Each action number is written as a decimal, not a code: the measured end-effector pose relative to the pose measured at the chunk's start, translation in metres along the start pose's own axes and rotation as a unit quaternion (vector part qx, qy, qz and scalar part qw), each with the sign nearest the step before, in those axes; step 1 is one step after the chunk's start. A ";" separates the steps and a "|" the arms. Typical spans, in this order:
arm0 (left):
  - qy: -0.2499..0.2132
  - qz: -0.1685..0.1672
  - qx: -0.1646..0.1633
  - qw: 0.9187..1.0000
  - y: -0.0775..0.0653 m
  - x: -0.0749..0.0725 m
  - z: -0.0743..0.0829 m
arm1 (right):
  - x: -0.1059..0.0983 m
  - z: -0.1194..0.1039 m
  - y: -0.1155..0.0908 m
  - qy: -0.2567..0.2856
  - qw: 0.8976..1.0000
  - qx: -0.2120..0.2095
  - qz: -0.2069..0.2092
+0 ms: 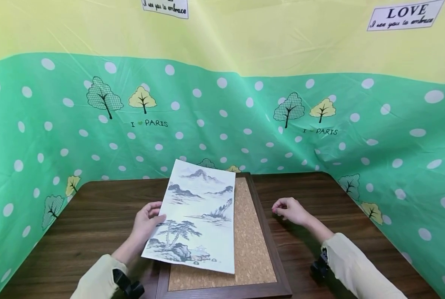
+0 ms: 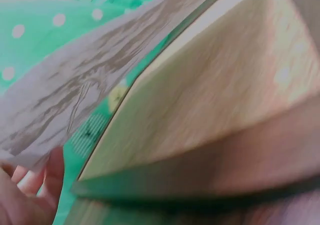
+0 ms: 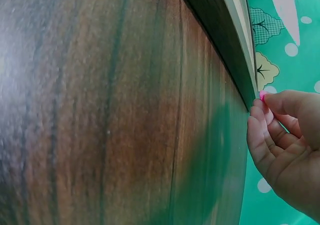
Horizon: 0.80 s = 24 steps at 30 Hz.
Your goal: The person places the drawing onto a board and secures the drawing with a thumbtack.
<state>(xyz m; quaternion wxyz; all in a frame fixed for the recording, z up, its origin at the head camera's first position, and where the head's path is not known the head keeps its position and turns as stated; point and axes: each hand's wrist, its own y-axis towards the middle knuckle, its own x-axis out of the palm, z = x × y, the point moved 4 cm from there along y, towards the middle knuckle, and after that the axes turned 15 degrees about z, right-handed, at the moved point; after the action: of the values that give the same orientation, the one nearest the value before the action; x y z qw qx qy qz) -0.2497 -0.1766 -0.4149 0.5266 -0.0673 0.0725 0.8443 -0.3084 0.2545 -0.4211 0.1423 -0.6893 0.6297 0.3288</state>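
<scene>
In the head view my left hand (image 1: 146, 222) pinches a sheet of paper (image 1: 207, 195) by its left edge, thumb on the front. Ink mountains, water and pine trees are printed on the sheet. It is tilted over a brown-framed cork board (image 1: 254, 232), covering much of the cork's left part. My right hand (image 1: 290, 209) is off the board's right side, above the table. Between its thumb and index fingertip it pinches a small pink pushpin (image 3: 262, 95), mostly hidden by the fingers. In the left wrist view the sheet (image 2: 75, 90) stands apart from the cork surface (image 2: 200, 90).
A dark wooden table (image 1: 106, 207) lies under the board. Green and yellow printed cloth (image 1: 222, 120) hangs behind the table and along both sides. A dark wrist strap (image 1: 127, 284) sits on the left sleeve, and a similar strap (image 1: 321, 263) is on the right.
</scene>
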 end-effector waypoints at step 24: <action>-0.027 -0.009 -0.006 1.000 -0.048 0.051 -0.006 | 0.016 -0.007 0.001 -0.001 1.000 -0.009 -0.015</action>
<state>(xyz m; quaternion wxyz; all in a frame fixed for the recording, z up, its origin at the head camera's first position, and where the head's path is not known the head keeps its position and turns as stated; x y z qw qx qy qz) -0.2287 -0.1119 -0.4326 0.5358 -0.0483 0.0532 0.8413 -0.3074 0.2377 -0.4255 0.1413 -0.6999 0.6160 0.3329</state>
